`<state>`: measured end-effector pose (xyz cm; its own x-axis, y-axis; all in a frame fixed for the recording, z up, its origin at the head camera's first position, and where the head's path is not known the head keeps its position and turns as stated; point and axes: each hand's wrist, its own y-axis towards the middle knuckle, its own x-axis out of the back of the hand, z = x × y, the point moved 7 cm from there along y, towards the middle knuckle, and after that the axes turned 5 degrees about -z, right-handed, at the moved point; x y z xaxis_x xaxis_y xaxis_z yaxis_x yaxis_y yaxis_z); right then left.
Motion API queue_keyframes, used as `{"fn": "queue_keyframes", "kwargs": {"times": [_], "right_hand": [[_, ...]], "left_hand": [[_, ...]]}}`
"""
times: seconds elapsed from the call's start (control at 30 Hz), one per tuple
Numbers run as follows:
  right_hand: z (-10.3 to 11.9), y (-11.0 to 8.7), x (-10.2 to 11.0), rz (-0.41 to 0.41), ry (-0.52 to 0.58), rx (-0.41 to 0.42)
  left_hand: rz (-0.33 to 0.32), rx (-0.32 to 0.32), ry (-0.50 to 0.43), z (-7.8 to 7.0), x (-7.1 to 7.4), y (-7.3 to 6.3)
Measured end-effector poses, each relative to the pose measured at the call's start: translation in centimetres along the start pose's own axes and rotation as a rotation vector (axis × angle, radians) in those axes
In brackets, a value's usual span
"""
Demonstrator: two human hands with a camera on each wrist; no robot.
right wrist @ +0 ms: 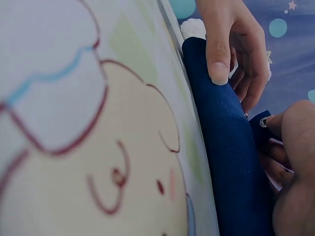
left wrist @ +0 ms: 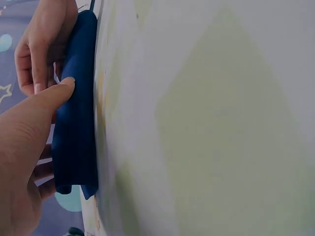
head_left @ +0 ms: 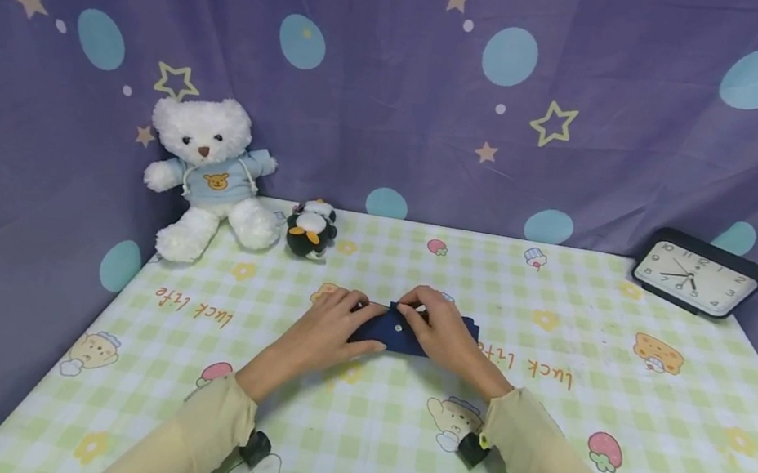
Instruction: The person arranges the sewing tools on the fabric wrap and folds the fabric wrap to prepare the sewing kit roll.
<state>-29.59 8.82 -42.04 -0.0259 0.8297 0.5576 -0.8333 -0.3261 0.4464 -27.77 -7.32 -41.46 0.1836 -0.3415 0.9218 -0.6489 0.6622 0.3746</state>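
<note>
A dark blue folded case [head_left: 410, 345] lies lengthwise on the cloth, with a small round metal snap [head_left: 397, 328] on its front. My left hand [head_left: 333, 324] holds its left part, the thumb [left wrist: 63, 88] laid over the front and the other fingers behind it. At the case's upper edge my right hand [head_left: 441, 333] pinches a short blue tab [right wrist: 258, 127] between thumb and fingers. A second metal snap [right wrist: 264, 121] shows on that tab, beside the thumb. The tab stands away from the front of the case.
A white teddy bear [head_left: 216, 182] in a light blue top sits at the back left, next to a small penguin toy [head_left: 311, 227]. At the back right stands a black-framed clock [head_left: 696, 274]. A green checked cloth [head_left: 346, 446] covers the table; purple curtains [head_left: 365, 135] hang behind.
</note>
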Motion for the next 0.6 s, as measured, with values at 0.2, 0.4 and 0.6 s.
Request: {"fn": "queue_keyframes", "kwargs": {"times": [0.2,0.4,0.6], "right_hand": [[0.05,-0.13,0.01,0.004,0.019,0.03],[0.56,-0.3,0.04,0.011,0.003,0.108],[0.92,-0.51,0.03,0.024,0.003,0.174]], "left_hand": [[0.007,-0.007,0.003,0.0,-0.22,0.13],[0.013,-0.012,0.013,0.04,-0.38,0.02],[0.025,-0.009,0.02,-0.07,-0.39,0.0]]}}
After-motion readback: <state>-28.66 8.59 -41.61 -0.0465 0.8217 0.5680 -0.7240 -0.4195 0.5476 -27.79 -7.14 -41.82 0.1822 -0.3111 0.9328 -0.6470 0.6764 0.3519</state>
